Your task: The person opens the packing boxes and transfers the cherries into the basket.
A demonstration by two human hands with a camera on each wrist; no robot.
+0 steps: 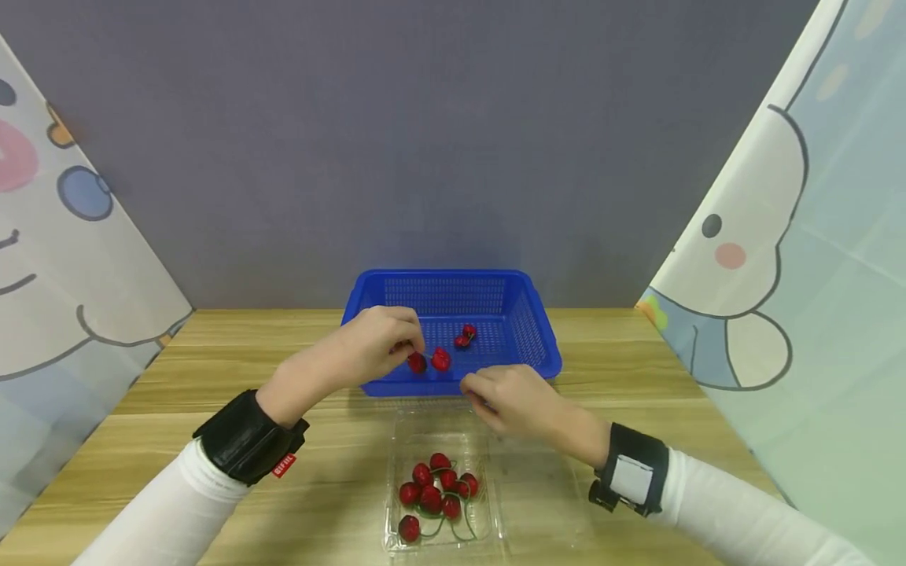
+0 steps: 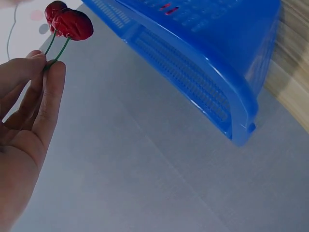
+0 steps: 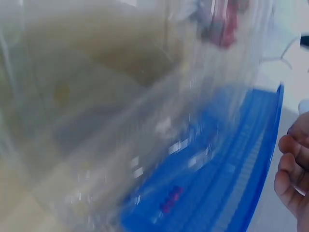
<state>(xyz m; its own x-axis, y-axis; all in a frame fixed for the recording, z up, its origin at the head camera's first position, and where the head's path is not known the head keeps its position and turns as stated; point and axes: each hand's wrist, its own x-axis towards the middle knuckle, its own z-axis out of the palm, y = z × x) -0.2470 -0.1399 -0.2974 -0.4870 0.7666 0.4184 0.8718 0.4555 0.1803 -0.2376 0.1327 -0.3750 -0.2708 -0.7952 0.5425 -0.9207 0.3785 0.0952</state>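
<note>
Two red cherries hang from green stems that the left hand pinches between thumb and fingertips. In the head view, this pair is over the near part of a blue plastic basket. Another small pair of cherries lies inside the basket. The right hand is near the basket's front right edge, its fingers loosely bent with nothing visible in them. Below it, a clear plastic box contains several red cherries with green stems.
The box's clear lid extends to its right, and clear plastic blurs much of the right wrist view. Box and basket stand on a wooden table. Behind is a grey wall, with cartoon-printed panels at both sides.
</note>
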